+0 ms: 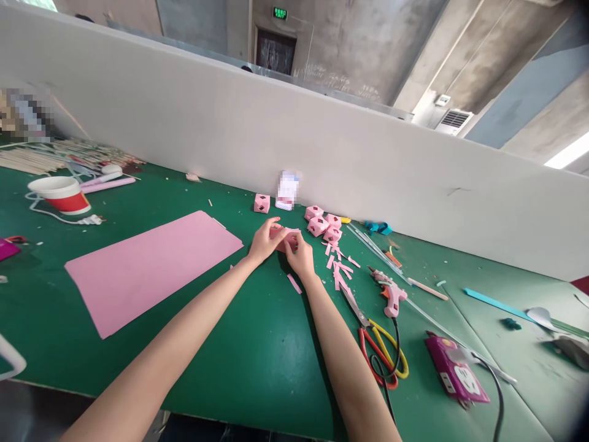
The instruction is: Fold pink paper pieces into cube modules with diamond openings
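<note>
A small piece of pink paper (288,235) is held between my two hands above the green table. My left hand (265,240) pinches its left side, and my right hand (300,253) has its fingers closed on the right side. Just behind stand a pink folded paper shape (262,203) and a propped-up phone (288,191). Several more pink folded shapes (317,226) sit in a cluster to the right, with cut pink strips (338,273) in front of them. A large pink sheet (151,270) lies flat on the left.
Scissors (368,325), a pink glue gun (391,296) with its cord and a purple power strip (455,371) lie at the right. A paper cup (62,195) and wooden sticks (32,158) are at the left. A white partition (221,129) borders the table's back.
</note>
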A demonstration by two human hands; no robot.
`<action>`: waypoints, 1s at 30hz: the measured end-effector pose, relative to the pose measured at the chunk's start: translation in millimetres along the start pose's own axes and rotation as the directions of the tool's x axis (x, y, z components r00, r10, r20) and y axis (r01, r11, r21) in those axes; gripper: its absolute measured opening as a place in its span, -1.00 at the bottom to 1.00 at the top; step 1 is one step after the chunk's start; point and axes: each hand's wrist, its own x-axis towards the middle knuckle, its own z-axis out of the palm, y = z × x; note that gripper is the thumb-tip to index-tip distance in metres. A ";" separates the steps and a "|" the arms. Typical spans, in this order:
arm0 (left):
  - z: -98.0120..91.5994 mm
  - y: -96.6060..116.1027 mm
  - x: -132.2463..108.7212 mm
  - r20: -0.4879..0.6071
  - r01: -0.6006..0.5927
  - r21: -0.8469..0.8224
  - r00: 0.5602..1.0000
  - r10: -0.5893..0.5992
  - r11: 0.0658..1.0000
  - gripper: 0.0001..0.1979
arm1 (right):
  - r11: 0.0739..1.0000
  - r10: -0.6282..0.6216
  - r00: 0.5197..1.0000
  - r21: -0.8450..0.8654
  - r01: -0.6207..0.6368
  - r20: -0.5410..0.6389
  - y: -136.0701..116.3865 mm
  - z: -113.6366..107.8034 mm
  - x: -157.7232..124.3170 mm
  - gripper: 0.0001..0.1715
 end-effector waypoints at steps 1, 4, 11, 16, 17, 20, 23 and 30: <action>0.6 1.0 -0.9 0.007 -0.015 0.005 1.000 0.015 1.000 -0.49 | 1.000 -0.008 1.000 -0.007 0.008 0.007 0.0 0.3 -0.3 -0.72; 1.2 2.6 -2.8 -0.004 -0.038 0.030 0.999 0.038 0.999 -0.43 | 0.999 -0.021 0.999 -0.038 0.022 0.033 0.5 2.0 -1.3 -0.70; -1.9 1.6 0.5 -0.085 0.005 0.030 0.996 -0.002 1.000 -0.79 | 0.993 -0.023 0.997 -0.116 0.031 0.070 1.6 7.3 -2.3 -0.65; -4.1 -1.3 1.7 -0.145 0.063 -0.045 0.987 -0.069 0.997 -0.71 | 0.991 -0.021 0.998 -0.132 0.029 0.060 3.1 8.2 -1.6 -0.67; -4.4 -2.3 1.9 -0.157 0.079 -0.060 0.984 -0.087 0.995 -0.71 | 0.991 -0.021 0.998 -0.127 0.028 0.057 3.4 8.0 -1.4 -0.66; -4.9 -5.7 3.3 -0.182 0.117 -0.105 0.974 -0.135 0.988 -0.71 | 0.994 -0.026 0.999 -0.103 0.030 0.043 3.9 7.3 -0.8 -0.63; -5.2 -7.9 4.7 -0.189 0.135 -0.149 0.968 -0.163 0.980 -0.68 | 0.997 -0.038 0.999 -0.073 0.040 0.023 3.9 6.8 -0.7 -0.57; -8.4 -5.7 3.7 -0.157 0.127 -0.156 0.976 -0.151 0.980 -0.79 | 0.995 -0.103 0.993 -0.018 0.103 -0.048 -0.3 2.0 -2.4 -0.53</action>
